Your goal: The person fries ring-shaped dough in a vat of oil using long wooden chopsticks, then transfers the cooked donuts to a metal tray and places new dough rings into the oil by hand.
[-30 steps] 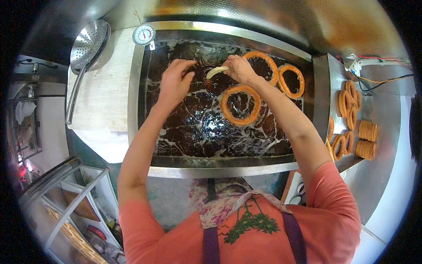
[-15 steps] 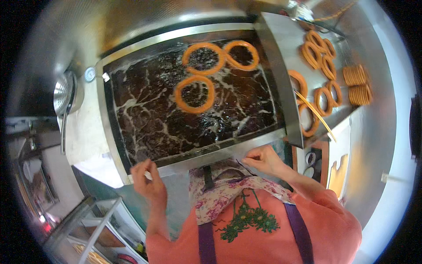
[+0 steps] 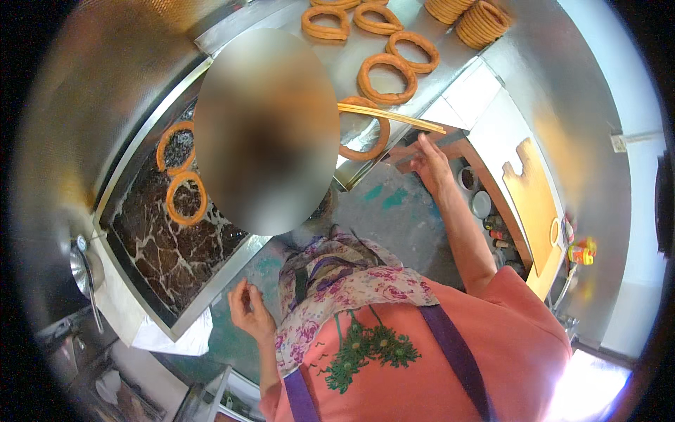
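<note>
A pair of long wooden chopsticks [image 3: 394,117] lies right of centre in the upper half of the frame, slim, straight and pale yellow, the two sticks close together and sloping down to the right. Their right-hand ends jut past the edge of a metal tray [image 3: 362,126]; their left-hand ends run into a large blurred oval, so what they rest on there cannot be told. They cross over a fried dough ring [image 3: 384,133], thick and golden brown, near the tray's lower corner.

The right hand [image 3: 432,167], right of centre, is just below the chopstick ends, its fingers loosely spread and seemingly bare, with a gap visible between hand and sticks. The left hand [image 3: 251,313], at lower centre-left, is half curled with thumb and fingertips apart, near the front rim of the fryer [image 3: 218,288]; nothing shows in its grasp.

More browned rings lie flat along the top of the frame, slightly ridged, while others stand packed on edge in a tight row [image 3: 485,24] at upper right. At left, a smooth orange-brown ring [image 3: 171,204] floats in the dark, foam-streaked oil [image 3: 165,260], just below a larger one [image 3: 164,144] that the blur partly covers.
</note>
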{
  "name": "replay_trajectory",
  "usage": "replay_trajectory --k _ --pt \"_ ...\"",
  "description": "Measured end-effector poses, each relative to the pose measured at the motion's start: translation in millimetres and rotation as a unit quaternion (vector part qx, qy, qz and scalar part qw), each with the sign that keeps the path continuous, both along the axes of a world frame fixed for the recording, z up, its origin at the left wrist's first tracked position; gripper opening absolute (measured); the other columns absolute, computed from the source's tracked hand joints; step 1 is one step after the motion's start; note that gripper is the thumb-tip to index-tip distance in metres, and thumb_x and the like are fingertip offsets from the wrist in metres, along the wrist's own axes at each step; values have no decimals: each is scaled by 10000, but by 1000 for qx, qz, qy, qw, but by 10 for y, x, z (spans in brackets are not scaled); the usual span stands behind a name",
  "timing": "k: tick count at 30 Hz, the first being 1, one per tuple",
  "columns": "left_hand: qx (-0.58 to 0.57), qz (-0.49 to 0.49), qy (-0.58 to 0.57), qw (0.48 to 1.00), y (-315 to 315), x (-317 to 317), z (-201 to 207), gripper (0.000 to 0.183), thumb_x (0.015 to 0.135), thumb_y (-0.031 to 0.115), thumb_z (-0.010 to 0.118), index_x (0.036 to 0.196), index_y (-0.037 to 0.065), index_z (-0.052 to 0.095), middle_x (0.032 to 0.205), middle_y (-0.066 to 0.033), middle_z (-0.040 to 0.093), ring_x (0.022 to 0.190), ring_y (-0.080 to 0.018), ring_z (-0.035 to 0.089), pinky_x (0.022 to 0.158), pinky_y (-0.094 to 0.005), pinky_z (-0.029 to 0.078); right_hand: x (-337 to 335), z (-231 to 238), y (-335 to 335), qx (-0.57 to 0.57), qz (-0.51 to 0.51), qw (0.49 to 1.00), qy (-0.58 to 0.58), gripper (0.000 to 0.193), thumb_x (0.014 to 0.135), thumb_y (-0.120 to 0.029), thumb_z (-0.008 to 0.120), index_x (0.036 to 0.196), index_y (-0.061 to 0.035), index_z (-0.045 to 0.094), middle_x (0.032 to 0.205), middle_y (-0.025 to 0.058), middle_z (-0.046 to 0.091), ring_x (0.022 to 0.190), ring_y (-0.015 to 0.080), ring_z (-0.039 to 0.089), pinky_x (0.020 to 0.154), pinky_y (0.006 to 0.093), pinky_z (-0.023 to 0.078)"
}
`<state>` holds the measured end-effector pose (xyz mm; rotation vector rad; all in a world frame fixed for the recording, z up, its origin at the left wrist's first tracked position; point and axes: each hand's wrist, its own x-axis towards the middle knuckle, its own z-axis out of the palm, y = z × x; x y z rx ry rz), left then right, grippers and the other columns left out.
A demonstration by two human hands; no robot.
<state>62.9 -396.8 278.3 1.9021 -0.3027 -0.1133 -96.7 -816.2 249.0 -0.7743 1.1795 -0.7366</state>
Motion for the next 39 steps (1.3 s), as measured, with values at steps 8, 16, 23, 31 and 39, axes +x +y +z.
replay_trajectory --k 8,16,23,31,39 --pt "0 54 12 998 48 11 57 200 838 -21 572 1033 2 614 833 -41 534 697 -103 535 598 -221 451 292 -317 -640 -154 -124 972 -124 215 847 -230 666 963 -64 596 799 4 561 674 112 519 651 272 469" --pt "-30 140 26 989 309 17 -271 179 841 -16 571 1012 6 620 804 -31 530 658 -94 526 577 -216 435 1395 690 -401 -354 144 923 -51 208 859 -153 645 916 45 619 862 103 623 737 144 599 615 267 530" --pt "59 244 107 962 1138 -388 -1448 191 805 -15 575 990 -3 623 725 -32 531 607 -106 506 579 -236 435 1097 1140 -777 -462 211 855 107 283 846 -195 666 952 65 636 853 127 651 722 146 629 657 251 531" --pt "168 307 147 925 1735 -787 -2149 217 762 -2 542 950 -5 652 618 -35 544 543 -111 490 516 -269 431 967 1544 -995 -487 216 815 228 270 850 -176 655 959 71 630 872 121 626 751 158 625 698 271 548" --pt "149 340 241 897 2055 -992 -2374 241 762 -13 511 958 -6 652 615 -42 582 505 -131 556 469 -286 467 1323 2175 -354 -504 146 850 44 336 887 -220 605 1035 81 586 937 153 634 831 193 644 755 263 552"
